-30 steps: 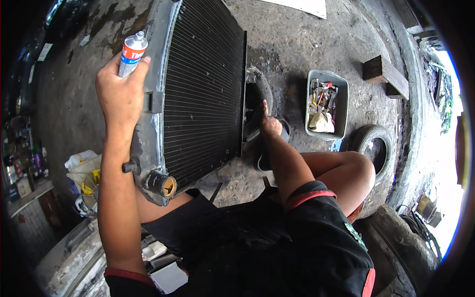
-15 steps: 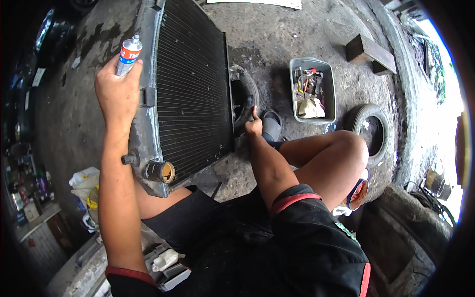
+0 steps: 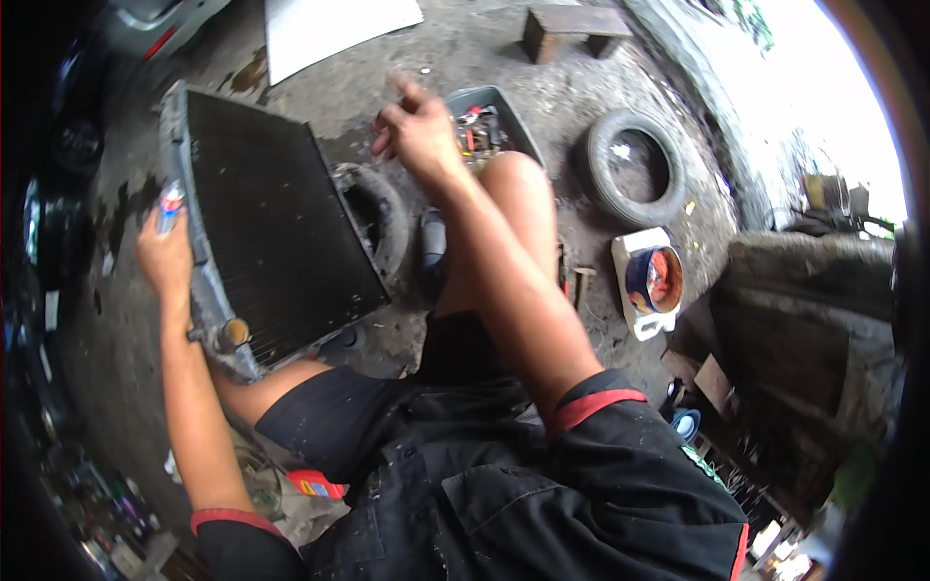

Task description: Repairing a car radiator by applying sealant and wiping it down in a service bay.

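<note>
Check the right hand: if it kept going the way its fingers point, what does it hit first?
Probably the grey bin of small parts: the right hand hangs raised beside it, fingers aimed up-frame. Depth is unclear, so it might pass above.

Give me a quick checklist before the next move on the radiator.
1. Left hand grips the tube: ok.
2. Tube cap on or off: cannot tell.
3. Radiator propped, leaning on the left thigh: ok.
4. Right hand free: ok, raised and empty above the tray.
5. Radiator pipe stub in view: ok.
6. Floor around the knees free: not ok, small tyre and shoe lie close.
</note>
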The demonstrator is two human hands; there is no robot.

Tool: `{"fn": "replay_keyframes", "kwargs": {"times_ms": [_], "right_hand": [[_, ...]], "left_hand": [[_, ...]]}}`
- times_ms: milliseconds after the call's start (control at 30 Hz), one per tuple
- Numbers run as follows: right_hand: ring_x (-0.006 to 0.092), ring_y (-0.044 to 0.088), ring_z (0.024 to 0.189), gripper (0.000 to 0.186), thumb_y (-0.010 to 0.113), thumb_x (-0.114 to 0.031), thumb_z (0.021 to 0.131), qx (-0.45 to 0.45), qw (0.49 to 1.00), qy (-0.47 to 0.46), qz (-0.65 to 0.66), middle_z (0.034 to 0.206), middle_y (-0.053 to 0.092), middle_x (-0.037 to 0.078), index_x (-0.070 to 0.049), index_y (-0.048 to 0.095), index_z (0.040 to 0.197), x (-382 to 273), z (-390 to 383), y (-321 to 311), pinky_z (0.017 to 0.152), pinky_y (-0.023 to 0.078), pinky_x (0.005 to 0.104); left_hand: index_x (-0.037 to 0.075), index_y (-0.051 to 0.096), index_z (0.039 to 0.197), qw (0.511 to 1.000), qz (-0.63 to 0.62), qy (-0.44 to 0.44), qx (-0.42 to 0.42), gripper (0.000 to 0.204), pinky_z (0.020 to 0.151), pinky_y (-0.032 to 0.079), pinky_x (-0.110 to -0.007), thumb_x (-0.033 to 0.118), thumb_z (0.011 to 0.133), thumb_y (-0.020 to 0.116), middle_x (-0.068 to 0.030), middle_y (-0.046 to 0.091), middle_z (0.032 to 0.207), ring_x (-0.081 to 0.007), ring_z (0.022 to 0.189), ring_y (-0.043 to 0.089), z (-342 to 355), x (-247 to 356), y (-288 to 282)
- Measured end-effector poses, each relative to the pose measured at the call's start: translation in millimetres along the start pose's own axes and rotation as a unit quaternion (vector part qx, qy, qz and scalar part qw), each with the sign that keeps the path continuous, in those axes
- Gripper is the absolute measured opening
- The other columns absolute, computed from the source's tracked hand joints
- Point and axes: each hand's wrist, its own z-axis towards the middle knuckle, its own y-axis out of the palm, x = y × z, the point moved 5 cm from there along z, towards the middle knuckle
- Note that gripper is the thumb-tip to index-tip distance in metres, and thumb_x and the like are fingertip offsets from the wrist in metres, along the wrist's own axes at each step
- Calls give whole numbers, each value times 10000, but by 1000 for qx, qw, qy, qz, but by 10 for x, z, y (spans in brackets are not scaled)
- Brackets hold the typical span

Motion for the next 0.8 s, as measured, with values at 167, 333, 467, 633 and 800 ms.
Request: {"fn": "replay_keyframes", "kwargs": {"times_ms": [167,333,467,633,800], "right_hand": [[37,440,525,311,508,21,826,187,925,-300,-137,626,510,-32,-68,663,1081,-979,-926,-1806,471,354,209],[289,670,959,336,546,-314,937,-45,811,289,-507,1038,683,206,-36,658,1088,1868,-2242,-2980,833,521,428],[211,567,1159,557,648,-421,869,-152,892,293,-307,1289,613,118,-52,586,1282,2820,-3710,-2881,1009,414,321],[213,566,1160,548,622,-310,887,-135,816,258,-499,1305,592,146,32,530,1305,2778,-3905,-2971,1008,411,312],[208,521,1236,532,570,-300,936,60,885,429,-173,1343,567,140,26,491,1349,3024,-4740,-3365,1040,387,313]], "left_hand": [[93,622,1088,999,-23,30,16,317,761,488,-418,211,813,728,-176,684,934,-337,868,664,141,77,127],[65,612,1089,1000,6,21,-8,352,786,481,-438,219,797,735,-181,682,956,-370,886,654,171,250,268],[64,618,1086,1000,-13,10,6,342,778,484,-421,219,803,730,-171,686,936,-354,863,656,167,176,190],[67,637,1068,999,-30,22,-5,318,745,482,-396,225,807,730,-179,673,898,-322,816,653,186,343,240],[79,639,1091,998,-24,62,-5,332,746,485,-404,241,814,726,-183,683,903,-340,823,661,176,530,283]]}}
